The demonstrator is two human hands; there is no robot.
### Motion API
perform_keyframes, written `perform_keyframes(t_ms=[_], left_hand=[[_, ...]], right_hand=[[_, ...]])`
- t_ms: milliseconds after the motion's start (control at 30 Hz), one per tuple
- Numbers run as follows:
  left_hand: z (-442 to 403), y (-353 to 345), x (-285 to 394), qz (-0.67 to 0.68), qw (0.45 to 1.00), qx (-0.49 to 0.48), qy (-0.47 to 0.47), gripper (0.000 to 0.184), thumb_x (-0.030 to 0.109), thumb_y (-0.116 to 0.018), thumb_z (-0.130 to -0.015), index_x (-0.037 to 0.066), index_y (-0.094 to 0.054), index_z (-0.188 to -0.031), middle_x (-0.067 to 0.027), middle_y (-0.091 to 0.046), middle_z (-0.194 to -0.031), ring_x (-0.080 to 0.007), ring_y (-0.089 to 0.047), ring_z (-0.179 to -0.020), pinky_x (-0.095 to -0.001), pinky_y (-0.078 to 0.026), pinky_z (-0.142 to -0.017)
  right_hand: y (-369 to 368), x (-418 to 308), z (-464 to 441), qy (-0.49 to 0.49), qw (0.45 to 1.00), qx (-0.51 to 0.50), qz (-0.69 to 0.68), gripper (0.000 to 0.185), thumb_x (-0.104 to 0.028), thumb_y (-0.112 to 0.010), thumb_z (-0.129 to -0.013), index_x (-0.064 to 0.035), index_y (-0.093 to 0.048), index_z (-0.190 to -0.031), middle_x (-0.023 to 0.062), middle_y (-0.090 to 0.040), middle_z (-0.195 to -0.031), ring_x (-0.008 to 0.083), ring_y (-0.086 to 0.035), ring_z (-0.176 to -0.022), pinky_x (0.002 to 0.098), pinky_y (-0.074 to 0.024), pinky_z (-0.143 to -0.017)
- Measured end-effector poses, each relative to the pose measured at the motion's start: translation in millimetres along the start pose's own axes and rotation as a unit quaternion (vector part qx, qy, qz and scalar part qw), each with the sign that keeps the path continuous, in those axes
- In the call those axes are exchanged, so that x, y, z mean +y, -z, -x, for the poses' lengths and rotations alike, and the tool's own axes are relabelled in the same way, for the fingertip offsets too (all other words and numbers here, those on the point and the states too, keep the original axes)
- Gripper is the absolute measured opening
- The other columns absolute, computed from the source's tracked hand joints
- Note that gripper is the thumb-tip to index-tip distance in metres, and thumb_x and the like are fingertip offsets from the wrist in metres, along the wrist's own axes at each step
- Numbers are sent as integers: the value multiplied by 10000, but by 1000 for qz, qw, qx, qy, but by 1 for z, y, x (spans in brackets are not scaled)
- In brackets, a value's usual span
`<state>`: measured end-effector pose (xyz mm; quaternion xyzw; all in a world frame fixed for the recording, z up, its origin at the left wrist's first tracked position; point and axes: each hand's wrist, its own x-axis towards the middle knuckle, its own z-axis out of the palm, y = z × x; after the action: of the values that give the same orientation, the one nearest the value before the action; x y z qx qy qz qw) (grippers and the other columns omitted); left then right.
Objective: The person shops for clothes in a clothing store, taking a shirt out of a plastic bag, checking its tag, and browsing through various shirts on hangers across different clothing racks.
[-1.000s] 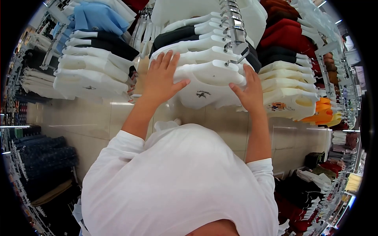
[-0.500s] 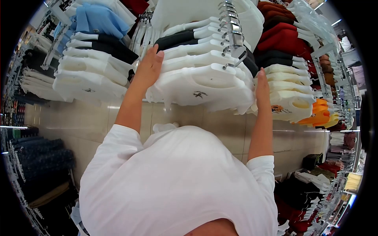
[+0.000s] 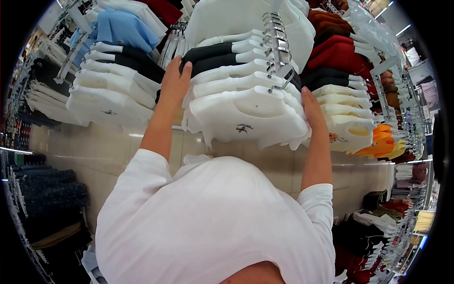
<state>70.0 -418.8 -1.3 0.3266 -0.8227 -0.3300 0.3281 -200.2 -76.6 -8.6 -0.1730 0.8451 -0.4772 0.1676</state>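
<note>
- Left hand (image 3: 176,85), upper left of centre: fingers spread beside black T-shirts (image 3: 210,64).
- Right hand (image 3: 312,108), right of centre: fingers straight, uncurled, beside white T-shirts (image 3: 246,115).

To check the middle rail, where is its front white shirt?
In the head view, the white shirt hangs above centre, between the left hand and right hand, at the tip of the metal rail.

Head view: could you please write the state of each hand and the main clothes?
Left hand: open, left of the middle row
Right hand: open, right of that row
Front white shirt: hanging, printed side outward
Black shirts: hanging, farther back
Metal rail: loaded with hangers
Orange shirts: hanging, partly hidden
</note>
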Motion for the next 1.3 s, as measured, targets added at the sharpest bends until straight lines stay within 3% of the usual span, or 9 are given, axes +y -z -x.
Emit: perform_keyframes(t_ms=[267,400,500,600,700,800,933,1100,1300], left_hand=[[-57,-41,-18,81,990,-100,57,558,449,-421,-1043,17,-551,-1372,-262,-613,-1316,-393,-571,-1249,-412,-419,-1067],[-55,-50,-25,152,959,-186,153,537,438,-413,-1052,35,-561,-1375,-205,-649,-1276,-314,-627,-1147,-376,-448,-1021],[-54,-52,-24,188,951,-182,166,540,438,-422,-1051,27,-583,-1362,-175,-656,-1265,-273,-632,-1112,-362,-461,-995],[-58,-49,-19,220,932,-200,208,578,451,-427,-1047,-19,-593,-1340,-180,-665,-1231,-265,-643,-1081,-363,-478,-963],[-74,-56,-33,210,934,-203,205,615,468,-439,-1031,-59,-603,-1304,-188,-676,-1189,-257,-658,-1026,-363,-489,-926],[-87,-63,-33,226,903,-251,266,592,503,-459,-1025,2,-632,-1287,-138,-662,-1232,-200,-611,-1090,-314,-440,-986],[-82,-65,-21,294,852,-251,354,569,482,-451,-1025,4,-631,-1276,-141,-690,-1189,-209,-643,-1078,-329,-491,-953],[-78,-68,-29,297,882,-255,262,657,383,-462,-1043,57,-251,-1574,-198,-434,-1504,-257,-551,-1245,-357,-468,-1037],[-87,-80,-46,248,937,-173,174,658,375,-518,-1030,47,-303,-1558,-207,-484,-1466,-265,-552,-1247,-338,-438,-1057]], right_hand=[[-5,6,-15,13,999,-27,36,665,-510,-482,-1019,-18,-492,-1467,195,-522,-1473,301,-488,-1352,328,-322,-1143],[-5,-4,-6,26,998,-20,57,696,-515,-475,-1020,7,-457,-1481,215,-499,-1490,312,-473,-1371,333,-317,-1148],[-1,-17,-6,-19,997,58,51,722,-529,-459,-1022,9,-419,-1502,228,-471,-1508,324,-454,-1389,335,-315,-1151],[15,14,-48,71,990,89,82,739,-545,-443,-1024,7,-400,-1513,231,-462,-1512,330,-447,-1391,342,-315,-1151],[19,8,-61,72,996,56,1,735,-550,-431,-1028,2,-404,-1512,229,-455,-1517,329,-440,-1396,356,-312,-1153],[22,25,-100,20,996,38,-73,730,-553,-468,-1020,-59,-370,-1549,135,-421,-1561,250,-398,-1416,344,-290,-1161],[13,43,-127,-31,985,-32,-166,692,-526,-510,-1011,-62,-420,-1516,117,-469,-1522,238,-472,-1348,334,-324,-1146],[3,16,-108,-89,969,-94,-210,610,-517,-530,-1008,-49,-555,-1399,132,-618,-1358,216,-616,-1170,319,-443,-1050],[0,14,-105,-99,975,-116,-159,605,-525,-500,-1021,-40,-576,-1374,125,-647,-1312,209,-636,-1130,304,-462,-1013]])
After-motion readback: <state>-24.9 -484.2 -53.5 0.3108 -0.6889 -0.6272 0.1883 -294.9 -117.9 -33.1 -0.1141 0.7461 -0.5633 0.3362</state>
